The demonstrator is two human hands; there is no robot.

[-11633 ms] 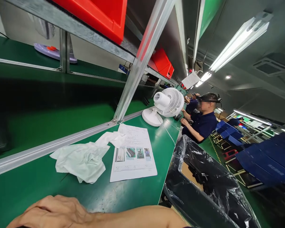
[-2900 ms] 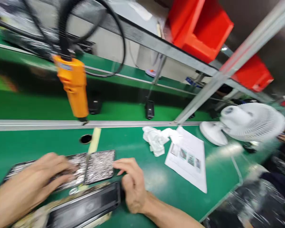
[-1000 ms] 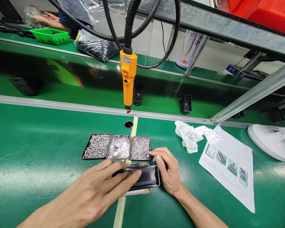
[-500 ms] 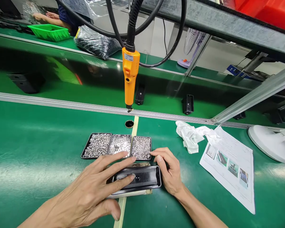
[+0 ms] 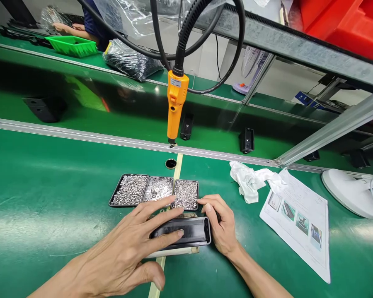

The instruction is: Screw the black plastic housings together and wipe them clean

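Observation:
A black rectangular housing (image 5: 194, 232) with a raised rim lies hollow side up on a pale block (image 5: 188, 251). My left hand (image 5: 133, 238) is spread over its left part, fingers stretched out, one fingertip down on the housing's inner floor. What lies under that fingertip is hidden. At the housing's right end rests my right hand (image 5: 220, 223), its fingers curled and the thumb close to the index finger. A dark bit shows among those fingers, too small to name. The right index fingertip meets the edge of a tray of small nuts (image 5: 186, 194).
Left of the nuts stand a tray of washers (image 5: 158, 189) and a tray of screws (image 5: 129, 190). An orange electric screwdriver (image 5: 177, 105) hangs above a small round black cap (image 5: 170, 164). To the right lie crumpled white cloth (image 5: 248, 182) and an instruction sheet (image 5: 298, 231).
My left hand has shifted slightly to the right, and its fingertip now covers the dark spot seen earlier in the housing. The right hand stays almost in place. The whole view has moved slightly.

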